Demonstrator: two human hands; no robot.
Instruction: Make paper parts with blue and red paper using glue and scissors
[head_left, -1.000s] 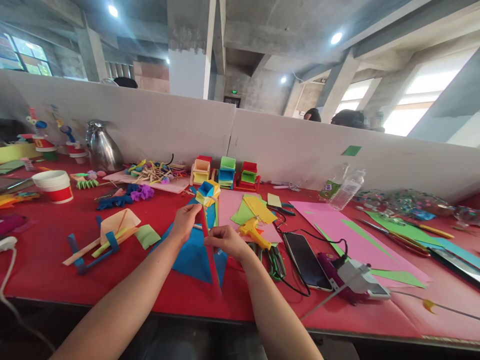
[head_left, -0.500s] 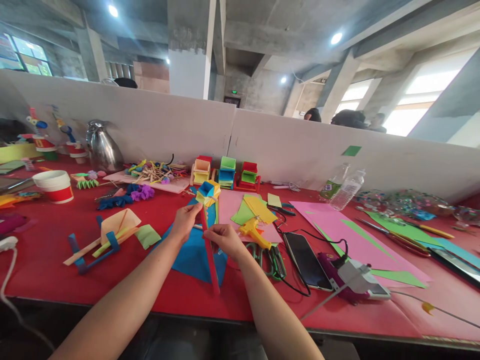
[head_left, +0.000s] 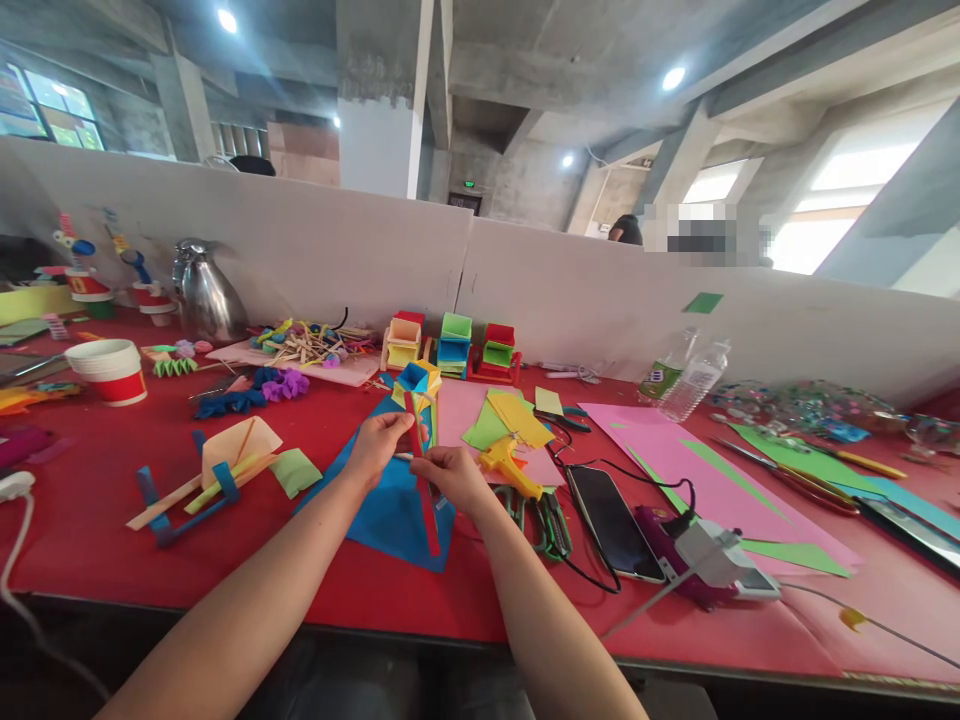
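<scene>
Head view: pinching a narrow, straight red strip (head_left: 430, 522) near its far end with the left hand (head_left: 382, 443), and gripping it around mid-length between the right hand's (head_left: 454, 478) thumb and fingers. Showing plain, even red along its length, slanting toward the wearer, and pointing its free near end past the right hand, over a blue sheet (head_left: 375, 522). Facing a blue-and-yellow folded piece (head_left: 429, 380) just beyond the left hand; having a yellow glue gun (head_left: 511, 464) lying just right of the right hand.
</scene>
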